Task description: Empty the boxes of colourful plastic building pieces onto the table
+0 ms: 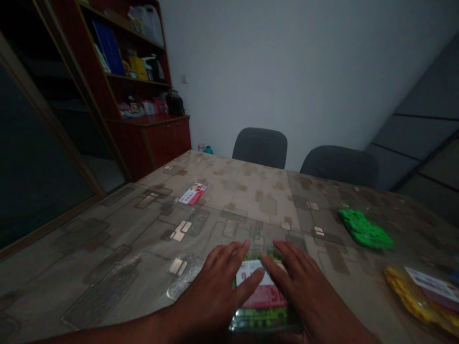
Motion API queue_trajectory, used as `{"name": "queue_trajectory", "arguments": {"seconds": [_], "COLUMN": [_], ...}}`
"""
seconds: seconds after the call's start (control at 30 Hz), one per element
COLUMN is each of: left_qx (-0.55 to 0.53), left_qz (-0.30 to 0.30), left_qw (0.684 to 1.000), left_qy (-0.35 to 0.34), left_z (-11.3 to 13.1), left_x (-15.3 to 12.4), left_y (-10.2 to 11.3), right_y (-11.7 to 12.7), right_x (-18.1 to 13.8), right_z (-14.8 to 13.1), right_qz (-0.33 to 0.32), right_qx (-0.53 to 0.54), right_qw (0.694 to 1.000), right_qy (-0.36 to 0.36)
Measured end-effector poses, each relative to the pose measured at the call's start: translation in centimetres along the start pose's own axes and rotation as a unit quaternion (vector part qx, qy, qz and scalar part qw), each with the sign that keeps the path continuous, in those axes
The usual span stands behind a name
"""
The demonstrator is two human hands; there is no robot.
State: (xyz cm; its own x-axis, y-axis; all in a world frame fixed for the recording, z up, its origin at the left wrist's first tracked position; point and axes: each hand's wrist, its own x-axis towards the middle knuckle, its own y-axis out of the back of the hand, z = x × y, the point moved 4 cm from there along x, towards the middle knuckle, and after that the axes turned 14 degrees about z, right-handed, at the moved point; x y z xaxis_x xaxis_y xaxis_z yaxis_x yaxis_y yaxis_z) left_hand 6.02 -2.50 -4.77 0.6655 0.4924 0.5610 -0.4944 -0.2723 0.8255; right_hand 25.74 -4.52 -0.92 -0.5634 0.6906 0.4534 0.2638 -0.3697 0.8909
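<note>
A clear plastic pack [261, 319] with green contents and a white and red label lies at the table's near edge, right in front of me. My left hand [225, 274] rests over its left side, fingers stretched forward and thumb across the label. From the other side, my right hand [299, 277] covers the pack's right part, its fingers extended and a little apart. Neither hand has its fingers wrapped round the pack. The palms and part of the pack's edges are hidden.
A small white and red card [193, 194] lies farther off on the patterned table [150, 248]. To the right are a bright green pack [366, 229] and a yellow pack [412, 301] with a label. Two grey chairs [260, 148] stand behind, and a red-brown cabinet [167, 143] at the left.
</note>
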Motion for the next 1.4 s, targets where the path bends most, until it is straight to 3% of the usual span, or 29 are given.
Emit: {"name": "queue_trajectory", "arguments": {"seconds": [0.27,0.43,0.67,0.8,0.9,1.0,1.1,1.17,1.23,1.3,1.4], "left_qx": [-0.026,-0.03,-0.034,-0.033,-0.044,-0.066,-0.155,-0.234,-0.294,-0.374,-0.506], "left_qz": [-0.042,0.003,-0.01,-0.013,-0.022,-0.018,-0.011,0.023,0.073,0.083,0.029], "left_qw": [0.999,0.999,0.999,0.999,0.999,0.998,0.986,0.96,0.906,0.824,0.697], "left_qy": [-0.002,-0.023,-0.026,-0.019,-0.006,0.006,0.058,0.156,0.297,0.417,0.508], "left_z": [-0.3,-0.5,-0.3,-0.4,-0.6,-0.7,-1.3,-2.3,-4.0,-5.3,-6.0], "left_x": [0.5,-1.0,-1.7,-1.6,-1.8,-2.0,-1.5,-0.7,0.0,0.5,0.8], "left_y": [1.6,1.1,0.4,0.2,0.2,1.0,2.7,4.0,4.5,3.6,1.0], "right_y": [-1.3,-2.0,-0.2,0.4,-0.9,-2.5,-3.0,-3.0,-2.9,-3.0,-3.0], "right_x": [-0.5,-0.4,0.2,2.5,4.2,4.9,4.8,4.7,4.7,4.7,4.9], "right_z": [-0.2,-0.4,0.5,1.8,2.4,2.2,2.0,1.9,2.0,2.1,2.2], "right_qz": [0.005,0.0,-0.021,-0.002,0.004,-0.017,-0.001,0.009,0.005,-0.002,-0.004], "right_qx": [0.002,0.016,0.074,0.122,0.148,0.17,0.181,0.182,0.174,0.169,0.192], "right_qw": [1.0,0.999,0.995,0.981,0.965,0.96,0.96,0.961,0.962,0.962,0.955], "right_qy": [-0.008,-0.046,-0.064,-0.153,-0.215,-0.221,-0.214,-0.21,-0.21,-0.214,-0.225]}}
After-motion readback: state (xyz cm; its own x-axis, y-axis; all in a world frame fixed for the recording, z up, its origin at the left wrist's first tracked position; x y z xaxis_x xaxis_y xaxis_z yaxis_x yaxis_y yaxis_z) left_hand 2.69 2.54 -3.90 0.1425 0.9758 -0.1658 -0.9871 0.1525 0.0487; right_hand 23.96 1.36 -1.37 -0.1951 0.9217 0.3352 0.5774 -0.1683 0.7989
